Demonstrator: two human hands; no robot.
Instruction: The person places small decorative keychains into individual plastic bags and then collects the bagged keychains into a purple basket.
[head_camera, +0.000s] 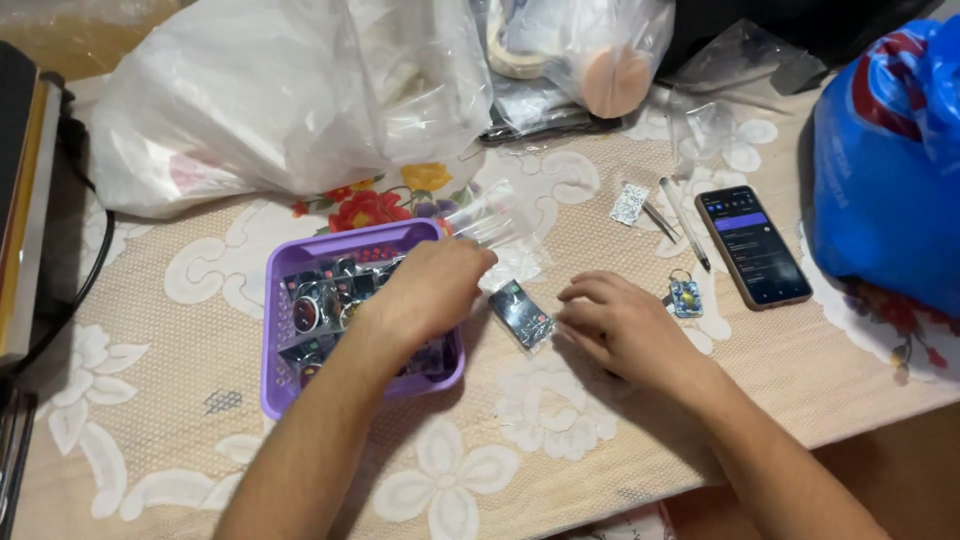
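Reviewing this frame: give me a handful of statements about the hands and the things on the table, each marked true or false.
1. The left hand is over the purple basket. True.
2. The right hand holds the phone. False: the phone lies apart on the tablecloth, with its screen lit; the right hand rests flat beside a small packaged item.
3. The purple basket is bare inside. False: it holds many small packaged pieces.
4. A pen lies left of the phone. True.
5. A blue plastic bag sits at the left edge of the table. False: it is at the right edge; a large white plastic bag is at the left.
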